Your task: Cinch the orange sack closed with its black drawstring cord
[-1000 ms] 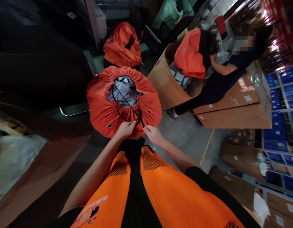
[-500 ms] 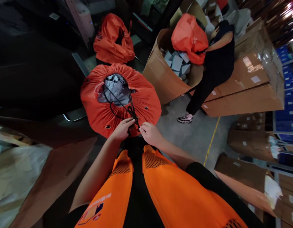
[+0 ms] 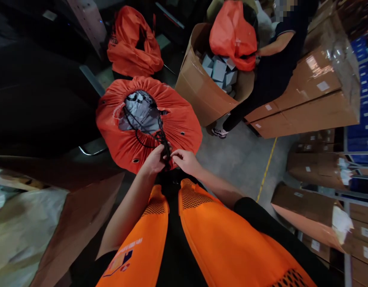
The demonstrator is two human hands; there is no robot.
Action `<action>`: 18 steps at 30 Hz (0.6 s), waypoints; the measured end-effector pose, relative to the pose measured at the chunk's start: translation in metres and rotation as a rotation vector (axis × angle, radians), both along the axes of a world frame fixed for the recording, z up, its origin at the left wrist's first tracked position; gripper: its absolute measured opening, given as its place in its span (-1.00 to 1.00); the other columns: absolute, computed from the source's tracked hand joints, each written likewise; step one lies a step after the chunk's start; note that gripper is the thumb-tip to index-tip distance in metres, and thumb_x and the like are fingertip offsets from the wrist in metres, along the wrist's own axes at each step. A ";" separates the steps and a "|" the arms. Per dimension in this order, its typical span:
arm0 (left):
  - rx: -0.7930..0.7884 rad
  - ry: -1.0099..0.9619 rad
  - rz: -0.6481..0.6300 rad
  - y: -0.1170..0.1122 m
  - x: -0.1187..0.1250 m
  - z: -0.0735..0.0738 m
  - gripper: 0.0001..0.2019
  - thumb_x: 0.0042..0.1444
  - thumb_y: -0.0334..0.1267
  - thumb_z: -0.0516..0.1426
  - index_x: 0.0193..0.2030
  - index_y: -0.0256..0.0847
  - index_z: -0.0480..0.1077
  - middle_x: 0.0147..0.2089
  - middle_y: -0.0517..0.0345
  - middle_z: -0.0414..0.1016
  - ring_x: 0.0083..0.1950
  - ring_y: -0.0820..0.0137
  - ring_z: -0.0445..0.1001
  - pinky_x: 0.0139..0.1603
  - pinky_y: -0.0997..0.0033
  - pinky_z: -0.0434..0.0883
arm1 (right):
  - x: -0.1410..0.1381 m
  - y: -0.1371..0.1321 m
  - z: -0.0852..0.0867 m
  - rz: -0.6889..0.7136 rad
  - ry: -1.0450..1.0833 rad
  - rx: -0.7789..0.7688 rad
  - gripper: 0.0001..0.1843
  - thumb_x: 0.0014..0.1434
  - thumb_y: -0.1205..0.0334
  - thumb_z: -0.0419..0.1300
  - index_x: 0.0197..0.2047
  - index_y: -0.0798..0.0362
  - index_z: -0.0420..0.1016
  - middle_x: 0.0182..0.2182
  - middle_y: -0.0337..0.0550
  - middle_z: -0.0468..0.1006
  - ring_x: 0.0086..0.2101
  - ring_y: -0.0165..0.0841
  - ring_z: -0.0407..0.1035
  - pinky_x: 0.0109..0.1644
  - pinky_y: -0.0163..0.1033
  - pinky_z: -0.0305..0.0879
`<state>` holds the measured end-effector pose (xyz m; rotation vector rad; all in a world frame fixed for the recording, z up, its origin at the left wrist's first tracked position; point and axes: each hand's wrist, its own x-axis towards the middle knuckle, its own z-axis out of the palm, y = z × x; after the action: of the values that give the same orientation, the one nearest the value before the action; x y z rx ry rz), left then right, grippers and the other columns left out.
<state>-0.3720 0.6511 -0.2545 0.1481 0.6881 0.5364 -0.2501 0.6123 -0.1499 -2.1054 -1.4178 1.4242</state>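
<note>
The left hand [image 3: 154,160] and the right hand [image 3: 185,160] are meeting over the near rim of a large round orange fabric sack [image 3: 181,127], which is sitting on the grey concrete floor [image 3: 243,159] just beyond the person's orange mesh vest [image 3: 220,239]. Both hands are gripping a thin black drawstring cord [image 3: 160,137]: the left fingers are clenched round the knotted bunch of cord, and the right fingers [image 3: 175,154] are pinching it from the 3 o'clock side. The cord is looping up toward 12 o'clock across the sack's gathered mouth, where grey plastic-wrapped parcels [image 3: 139,111] are showing through the opening.

At 12 o'clock from that sack a second, crumpled orange sack [image 3: 127,48] is lying slack. At 2 o'clock an open brown cardboard carton [image 3: 198,91] is standing, filled with pale grey-blue packets [image 3: 218,69]. Another person in dark clothing [image 3: 270,75] is leaning over it, holding a third orange sack [image 3: 231,34] above the carton. Sealed brown cardboard boxes [image 3: 306,103] are lying stacked at 3 o'clock, with blue boxes on shelving [image 3: 363,119] beyond them. A yellow painted line [image 3: 266,171] is running across the floor at 4 o'clock.
</note>
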 end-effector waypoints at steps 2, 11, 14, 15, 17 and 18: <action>0.096 0.051 0.011 0.001 -0.002 0.001 -0.83 0.07 -0.18 0.23 -0.37 -0.22 0.38 -0.41 0.18 0.32 -0.41 0.44 0.26 -0.33 0.41 0.33 | 0.001 0.005 -0.008 -0.049 -0.044 0.050 -0.83 0.26 0.10 0.24 -0.19 0.03 0.49 -0.34 -0.24 0.57 -0.29 -0.35 0.46 -0.14 -0.26 0.36; 0.309 0.250 0.062 -0.003 -0.003 -0.003 -0.87 0.03 -0.26 0.26 -0.36 -0.23 0.39 -0.32 0.12 0.39 -0.29 0.39 0.34 -0.23 0.37 0.38 | 0.004 0.021 -0.034 -0.235 0.127 -0.040 -0.88 0.18 0.22 0.14 -0.21 0.02 0.43 -0.41 -0.27 0.52 -0.35 -0.36 0.47 -0.14 -0.22 0.45; 0.281 0.316 0.121 -0.011 0.006 -0.008 -0.84 0.06 -0.17 0.17 -0.28 -0.19 0.38 -0.31 0.10 0.41 -0.31 0.37 0.37 -0.25 0.37 0.39 | 0.005 0.022 -0.041 -0.266 0.153 -0.058 -0.74 0.07 0.25 0.25 -0.13 0.01 0.41 -0.36 -0.27 0.55 -0.33 -0.37 0.48 -0.10 -0.21 0.47; 0.271 0.341 0.142 -0.013 0.009 -0.009 -0.82 0.06 -0.15 0.14 -0.25 -0.18 0.37 -0.30 0.10 0.42 -0.30 0.37 0.39 -0.24 0.37 0.39 | 0.005 0.022 -0.042 -0.267 0.162 -0.062 -0.71 0.05 0.26 0.27 -0.12 0.02 0.42 -0.32 -0.25 0.57 -0.29 -0.36 0.49 -0.06 -0.20 0.48; 0.263 0.401 0.178 -0.017 0.013 -0.013 -0.79 0.06 -0.14 0.10 -0.21 -0.18 0.35 -0.27 0.12 0.43 -0.27 0.37 0.41 -0.20 0.38 0.40 | 0.004 0.022 -0.044 -0.263 0.177 -0.065 -0.71 0.03 0.29 0.28 -0.13 0.04 0.45 -0.23 -0.19 0.61 -0.21 -0.35 0.51 0.04 -0.19 0.46; 0.268 0.439 0.193 -0.018 0.014 -0.015 -0.79 0.05 -0.15 0.09 -0.20 -0.19 0.35 -0.25 0.11 0.44 -0.23 0.36 0.42 -0.16 0.39 0.40 | 0.003 0.022 -0.044 -0.258 0.183 -0.068 -0.71 0.02 0.30 0.28 -0.13 0.05 0.47 -0.20 -0.17 0.62 -0.17 -0.35 0.51 0.08 -0.18 0.44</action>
<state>-0.3577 0.6335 -0.2695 0.4635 1.0623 0.7924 -0.2467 0.6339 -0.1944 -2.0473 -1.0042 1.5316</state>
